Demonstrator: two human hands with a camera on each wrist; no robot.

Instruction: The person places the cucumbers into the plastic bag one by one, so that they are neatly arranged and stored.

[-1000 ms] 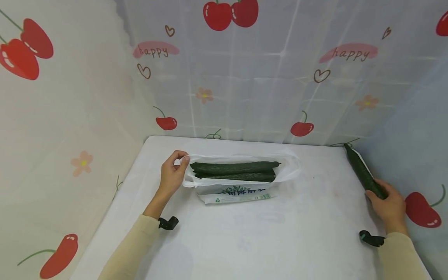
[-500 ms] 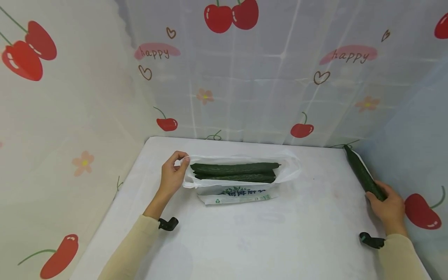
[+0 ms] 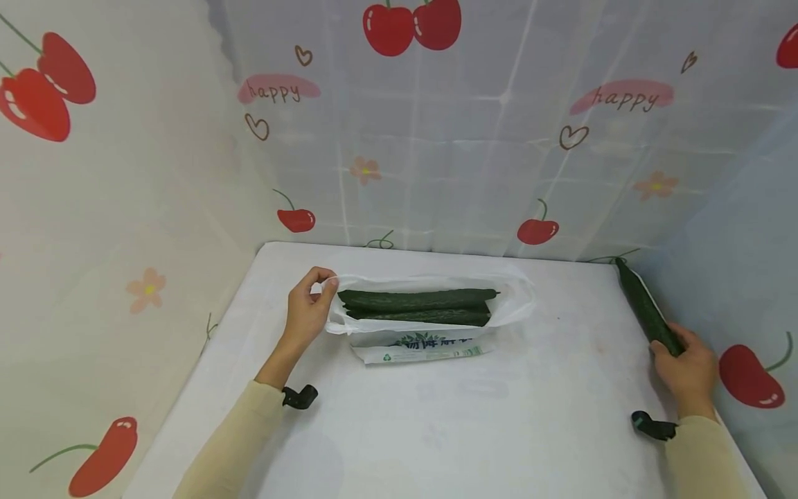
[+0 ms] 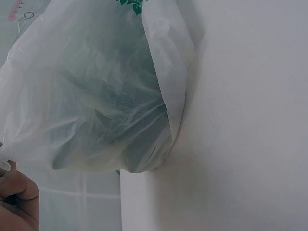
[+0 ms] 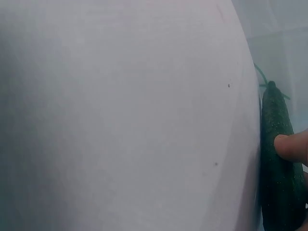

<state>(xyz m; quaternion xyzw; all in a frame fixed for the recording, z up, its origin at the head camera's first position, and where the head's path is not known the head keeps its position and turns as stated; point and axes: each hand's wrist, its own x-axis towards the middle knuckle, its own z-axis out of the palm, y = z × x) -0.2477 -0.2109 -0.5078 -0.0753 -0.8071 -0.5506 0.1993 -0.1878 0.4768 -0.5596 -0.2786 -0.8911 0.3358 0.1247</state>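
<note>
A white plastic bag [image 3: 424, 355] with green print lies at the middle of the table, its mouth spread wide. Inside it, side by side, are dark green cucumbers [image 3: 418, 300]. My left hand [image 3: 305, 308] pinches the bag's left rim between thumb and fingers; in the left wrist view the cucumbers show dimly through the thin plastic [image 4: 96, 96]. At the table's right edge my right hand [image 3: 688, 367] grips one more cucumber [image 3: 645, 305] by its near end. That cucumber points away toward the back corner. In the right wrist view the thumb [image 5: 291, 146] presses along its side.
The white-covered table [image 3: 467, 430] meets a pale curtain [image 3: 424, 138] with cherry prints at the back. Similar sheets hang at the left [image 3: 125, 229] and right [image 3: 754, 277], the right one close beside the right hand.
My right hand and wrist have shifted slightly to the left, still gripping the cucumber. The left hand and the bag have stayed put.
</note>
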